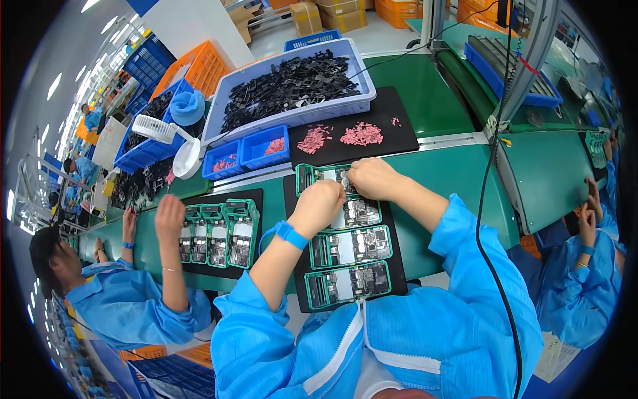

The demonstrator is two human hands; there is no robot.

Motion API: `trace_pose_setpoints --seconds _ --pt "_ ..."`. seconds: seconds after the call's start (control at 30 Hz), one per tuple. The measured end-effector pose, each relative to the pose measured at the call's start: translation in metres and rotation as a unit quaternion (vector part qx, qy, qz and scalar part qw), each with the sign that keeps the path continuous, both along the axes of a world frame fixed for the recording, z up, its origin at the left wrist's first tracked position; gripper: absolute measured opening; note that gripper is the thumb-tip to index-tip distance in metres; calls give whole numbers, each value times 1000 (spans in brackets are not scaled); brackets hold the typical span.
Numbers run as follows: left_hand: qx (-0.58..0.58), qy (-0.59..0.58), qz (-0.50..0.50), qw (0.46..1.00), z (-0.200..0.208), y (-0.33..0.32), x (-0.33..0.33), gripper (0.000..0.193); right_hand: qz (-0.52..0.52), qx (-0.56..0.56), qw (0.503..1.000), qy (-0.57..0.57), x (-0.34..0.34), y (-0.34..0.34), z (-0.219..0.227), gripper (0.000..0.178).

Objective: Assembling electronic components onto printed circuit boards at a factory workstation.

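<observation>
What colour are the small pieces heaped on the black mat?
The small pieces are pink, clearest in head view.

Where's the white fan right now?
The white fan stands upper left in the head view, just left of the large pale bin and the two small blue trays.

A green tabletop (435, 176) is crossed by a metal rail (452, 140); a slanting metal post (539, 40) is seen at right; beyond, a pale floor (269, 45) is lined with cardboard boxes (307, 18) and orange crates (397, 12); the far left is lit by bright strip lights (54, 85).
</observation>
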State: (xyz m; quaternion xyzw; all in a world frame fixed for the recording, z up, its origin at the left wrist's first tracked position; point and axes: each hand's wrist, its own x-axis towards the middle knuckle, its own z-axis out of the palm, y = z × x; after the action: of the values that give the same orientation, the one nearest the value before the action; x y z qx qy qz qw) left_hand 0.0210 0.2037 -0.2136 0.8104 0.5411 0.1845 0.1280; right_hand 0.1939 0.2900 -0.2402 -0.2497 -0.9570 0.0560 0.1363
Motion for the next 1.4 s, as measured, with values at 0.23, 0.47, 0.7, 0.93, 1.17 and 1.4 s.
trace_pose_setpoints --seconds 0.23,0.47,0.7,0.93,1.17,1.4 --pt "38 41 -6 998 -5 -8 2 5 13 47 998 -39 -8 1 -4 9" --pt "34 56 -10 998 -8 -7 4 5 6 35 997 -65 -8 3 0 12" --pt "-2 19 -66 998 -10 -8 15 5 33 -15 997 74 32 -7 -19 29" --pt "6 90 -85 992 -23 -10 28 5 -4 -1 978 208 35 -23 -48 25" --pt "71 161 -133 975 -16 -11 35 5 -41 -38 946 318 37 -29 -54 23" --pt "79 235 -153 957 -9 -11 49 5 -40 -26 947 319 40 -30 -55 24"
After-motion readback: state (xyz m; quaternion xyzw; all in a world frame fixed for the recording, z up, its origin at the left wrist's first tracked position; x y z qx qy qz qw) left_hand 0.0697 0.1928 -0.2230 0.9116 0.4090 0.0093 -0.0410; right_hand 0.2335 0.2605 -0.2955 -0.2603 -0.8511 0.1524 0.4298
